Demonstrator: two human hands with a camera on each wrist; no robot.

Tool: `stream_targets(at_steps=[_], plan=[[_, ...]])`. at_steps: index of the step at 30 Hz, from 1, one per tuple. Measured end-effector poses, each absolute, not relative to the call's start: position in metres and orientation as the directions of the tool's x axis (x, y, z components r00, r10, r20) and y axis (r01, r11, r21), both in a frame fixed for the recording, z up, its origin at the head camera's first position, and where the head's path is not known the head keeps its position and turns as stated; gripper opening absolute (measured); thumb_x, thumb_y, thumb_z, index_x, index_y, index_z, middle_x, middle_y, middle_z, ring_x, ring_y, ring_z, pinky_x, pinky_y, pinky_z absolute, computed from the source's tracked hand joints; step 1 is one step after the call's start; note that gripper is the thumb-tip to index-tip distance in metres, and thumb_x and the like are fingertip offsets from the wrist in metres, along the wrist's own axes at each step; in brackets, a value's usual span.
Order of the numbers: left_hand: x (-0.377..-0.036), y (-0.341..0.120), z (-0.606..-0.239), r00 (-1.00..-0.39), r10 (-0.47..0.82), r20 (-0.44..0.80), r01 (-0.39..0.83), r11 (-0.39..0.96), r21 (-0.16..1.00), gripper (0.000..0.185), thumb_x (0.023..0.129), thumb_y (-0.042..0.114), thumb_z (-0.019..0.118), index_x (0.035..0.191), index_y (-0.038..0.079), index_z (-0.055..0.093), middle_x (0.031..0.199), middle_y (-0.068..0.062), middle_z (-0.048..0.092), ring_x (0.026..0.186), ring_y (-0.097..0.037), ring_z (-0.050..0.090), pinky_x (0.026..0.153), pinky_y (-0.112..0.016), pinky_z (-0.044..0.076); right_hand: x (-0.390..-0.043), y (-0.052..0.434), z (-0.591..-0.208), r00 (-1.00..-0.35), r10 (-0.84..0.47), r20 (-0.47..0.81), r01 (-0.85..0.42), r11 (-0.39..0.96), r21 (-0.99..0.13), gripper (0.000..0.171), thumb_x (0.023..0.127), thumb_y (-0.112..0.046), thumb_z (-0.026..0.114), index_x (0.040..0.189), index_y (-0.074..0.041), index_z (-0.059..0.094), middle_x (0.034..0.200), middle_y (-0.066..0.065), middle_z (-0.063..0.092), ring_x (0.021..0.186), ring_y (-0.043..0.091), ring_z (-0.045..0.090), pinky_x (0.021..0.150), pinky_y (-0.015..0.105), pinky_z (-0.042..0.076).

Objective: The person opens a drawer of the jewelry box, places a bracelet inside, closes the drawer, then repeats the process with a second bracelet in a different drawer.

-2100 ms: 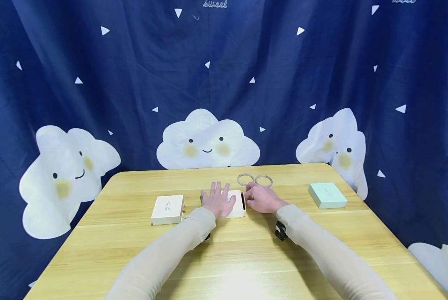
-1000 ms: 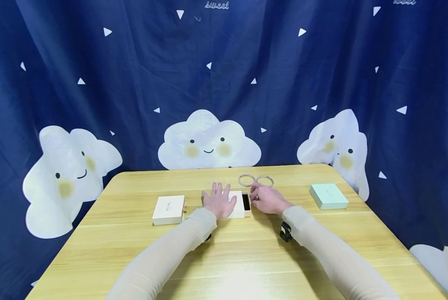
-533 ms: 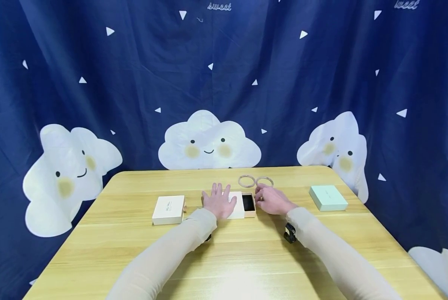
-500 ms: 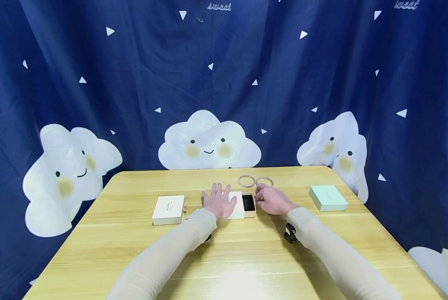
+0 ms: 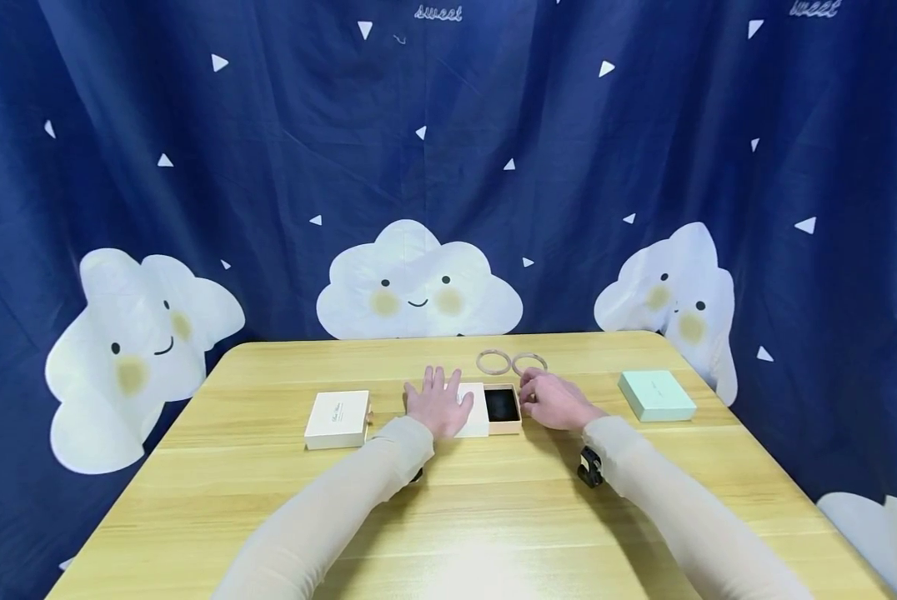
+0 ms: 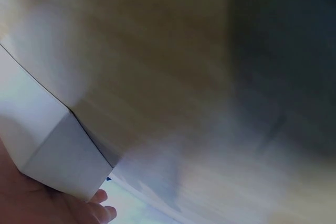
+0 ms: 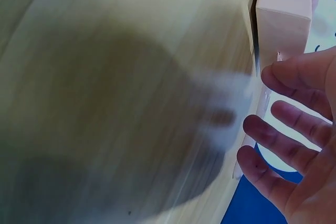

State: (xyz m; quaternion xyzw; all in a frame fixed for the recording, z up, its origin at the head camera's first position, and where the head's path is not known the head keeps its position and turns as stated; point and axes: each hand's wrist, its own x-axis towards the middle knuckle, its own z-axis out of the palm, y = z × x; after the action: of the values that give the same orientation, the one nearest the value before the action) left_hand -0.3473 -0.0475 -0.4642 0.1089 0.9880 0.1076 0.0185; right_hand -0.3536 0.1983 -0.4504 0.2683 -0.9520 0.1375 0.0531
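Observation:
A white drawer-style gift box lies mid-table with its pink-edged drawer slid out to the right, showing a black lining. My left hand rests flat on the sleeve, fingers spread; the left wrist view has the box's white corner under the palm. At the drawer's right end is my right hand. In the right wrist view, its thumb and forefinger pinch a small pull tab on the drawer front, mostly hidden by the fingertips, while the other fingers are loosely bent.
Two pale ring-shaped bangles lie just behind the right hand. Another white drawer box stands to the left, its small tab facing right. A mint green box lies on the right side of the wooden table. A blue curtain hangs behind.
The right hand has moved right, drawing the drawer farther out of the sleeve, so more black lining shows. My left hand has stayed in place on the box.

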Motion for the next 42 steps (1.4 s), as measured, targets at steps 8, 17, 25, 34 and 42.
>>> stream_targets(at_steps=[8,17,25,34,42], plan=[[-0.35,-0.048,-0.467,-0.975,0.219,-0.035,0.205,0.951,0.231,0.066,0.105,0.056,0.023,0.162,0.023,0.024,0.168,-0.016,0.019,0.156,-0.036,0.009,0.116,-0.073,0.012,-0.349,0.204,-0.447,-0.85,-0.498,0.173,-0.527,0.816,-0.239,0.01,0.085,-0.012,0.071,0.081,-0.02,0.076,0.104,-0.005,0.061,0.092,0.018,0.062,0.068,0.038,0.052],[-0.352,-0.049,-0.467,-0.976,0.215,-0.041,0.199,0.951,0.237,0.066,0.105,0.056,0.023,0.162,0.023,0.023,0.168,-0.016,0.019,0.156,-0.036,0.009,0.116,-0.074,0.011,-0.352,0.203,-0.449,-0.856,-0.495,0.149,-0.516,0.83,-0.212,0.011,0.086,-0.015,0.069,0.081,-0.022,0.075,0.107,-0.004,0.062,0.095,0.02,0.064,0.074,0.041,0.055],[-0.347,-0.048,-0.462,-0.975,0.221,-0.041,0.205,0.949,0.24,0.066,0.105,0.055,0.024,0.162,0.022,0.025,0.167,-0.017,0.021,0.156,-0.037,0.011,0.116,-0.073,0.014,-0.351,0.203,-0.447,-0.873,-0.47,0.129,-0.488,0.845,-0.218,0.007,0.087,-0.016,0.071,0.085,-0.02,0.077,0.107,-0.004,0.064,0.096,0.02,0.065,0.078,0.043,0.056],[-0.348,-0.048,-0.464,-0.975,0.219,-0.047,0.202,0.951,0.233,0.067,0.105,0.056,0.023,0.162,0.022,0.023,0.168,-0.017,0.019,0.156,-0.037,0.009,0.116,-0.073,0.012,-0.352,0.205,-0.433,-0.893,-0.446,0.061,-0.448,0.868,-0.214,0.004,0.087,-0.019,0.073,0.089,-0.019,0.077,0.113,0.001,0.068,0.105,0.028,0.066,0.091,0.052,0.054],[-0.349,-0.047,-0.467,-0.976,0.214,-0.038,0.2,0.952,0.23,0.068,0.104,0.058,0.021,0.162,0.022,0.024,0.168,-0.017,0.019,0.156,-0.036,0.009,0.116,-0.073,0.012,-0.366,0.202,-0.414,-0.89,-0.452,0.054,-0.455,0.875,-0.165,0.007,0.087,-0.019,0.072,0.092,-0.017,0.076,0.127,0.013,0.068,0.114,0.038,0.065,0.086,0.057,0.054]])
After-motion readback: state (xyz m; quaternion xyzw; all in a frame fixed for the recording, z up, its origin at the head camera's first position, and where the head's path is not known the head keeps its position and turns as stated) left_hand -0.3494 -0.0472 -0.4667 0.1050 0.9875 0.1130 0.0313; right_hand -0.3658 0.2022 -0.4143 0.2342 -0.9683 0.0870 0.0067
